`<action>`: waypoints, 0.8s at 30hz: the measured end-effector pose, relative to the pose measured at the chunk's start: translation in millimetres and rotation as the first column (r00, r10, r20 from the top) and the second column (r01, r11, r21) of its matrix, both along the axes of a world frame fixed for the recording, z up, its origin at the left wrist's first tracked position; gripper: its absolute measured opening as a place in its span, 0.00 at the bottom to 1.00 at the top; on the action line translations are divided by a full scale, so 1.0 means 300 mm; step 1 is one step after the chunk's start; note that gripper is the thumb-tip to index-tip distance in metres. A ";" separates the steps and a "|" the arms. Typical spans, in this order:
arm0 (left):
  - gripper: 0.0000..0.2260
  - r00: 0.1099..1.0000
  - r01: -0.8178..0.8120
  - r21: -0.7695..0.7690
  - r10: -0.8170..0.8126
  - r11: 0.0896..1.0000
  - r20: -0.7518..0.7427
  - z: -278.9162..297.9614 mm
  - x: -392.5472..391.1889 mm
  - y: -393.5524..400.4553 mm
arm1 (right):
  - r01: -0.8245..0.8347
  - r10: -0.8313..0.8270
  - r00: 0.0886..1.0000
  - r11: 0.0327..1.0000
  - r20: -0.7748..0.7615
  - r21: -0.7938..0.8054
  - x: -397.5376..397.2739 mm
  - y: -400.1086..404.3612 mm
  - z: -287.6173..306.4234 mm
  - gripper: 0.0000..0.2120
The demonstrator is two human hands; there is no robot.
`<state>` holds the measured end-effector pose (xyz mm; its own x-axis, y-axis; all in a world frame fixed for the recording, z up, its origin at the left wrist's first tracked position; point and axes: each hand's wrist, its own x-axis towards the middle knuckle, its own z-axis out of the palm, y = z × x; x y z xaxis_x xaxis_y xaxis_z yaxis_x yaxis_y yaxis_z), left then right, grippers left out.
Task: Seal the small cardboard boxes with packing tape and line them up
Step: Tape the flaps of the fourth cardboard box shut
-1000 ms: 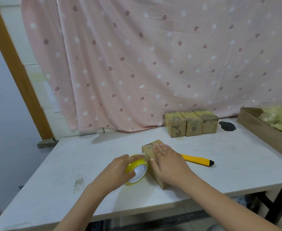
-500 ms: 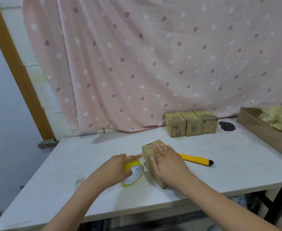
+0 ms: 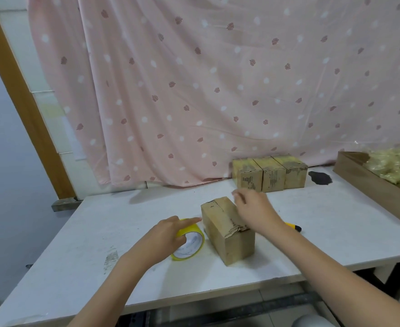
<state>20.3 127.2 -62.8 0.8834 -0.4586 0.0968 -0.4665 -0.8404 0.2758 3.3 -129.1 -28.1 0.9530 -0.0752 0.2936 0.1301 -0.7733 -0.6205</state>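
Note:
A small cardboard box (image 3: 225, 234) lies in the middle of the white table (image 3: 100, 232), its top seam rough at the near end. Left of it a yellow tape roll (image 3: 190, 245) leans tilted on the table. My left hand (image 3: 166, 234) holds the roll, thumb across its face and index finger stretched toward the box. My right hand (image 3: 253, 208) hovers over the box's far right edge with loosely curled, blurred fingers and nothing visible in them. Three small boxes (image 3: 270, 174) stand side by side in a row at the back by the curtain.
A yellow utility knife (image 3: 293, 226) lies right of the box, mostly hidden by my right forearm. A large brown cardboard tray (image 3: 369, 185) with yellowish plastic bags (image 3: 399, 166) fills the right edge. A dark stain (image 3: 320, 178) marks the table beside the row. A pink curtain hangs behind.
My right hand lifted off the box top, where it had pressed flat, and moved toward the far end. My left hand lowered the tape roll beside the box.

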 end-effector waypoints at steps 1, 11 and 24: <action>0.29 1.000 0.001 0.001 -0.001 1.000 -0.005 0.000 -0.001 0.000 | 0.048 -0.048 0.999 0.999 -0.009 -0.025 0.032 -0.042 -0.010 0.15; 0.27 0.998 0.019 -0.093 -0.025 0.996 -0.064 0.033 -0.011 0.009 | 0.023 -0.224 0.914 0.861 -0.339 -0.508 0.081 -0.211 -0.125 0.17; 0.09 0.950 -0.216 -0.230 0.150 0.949 -0.275 0.087 0.063 -0.040 | 0.023 -0.071 0.968 0.980 -0.241 -0.197 0.034 -0.093 0.082 0.08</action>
<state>39.1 115.3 -36.7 0.9600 -0.2759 -0.0474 -0.1986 -0.7906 0.5792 13.4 -157.1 -3.5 0.9941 -0.0871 0.0639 -0.0471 -0.8821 -0.4687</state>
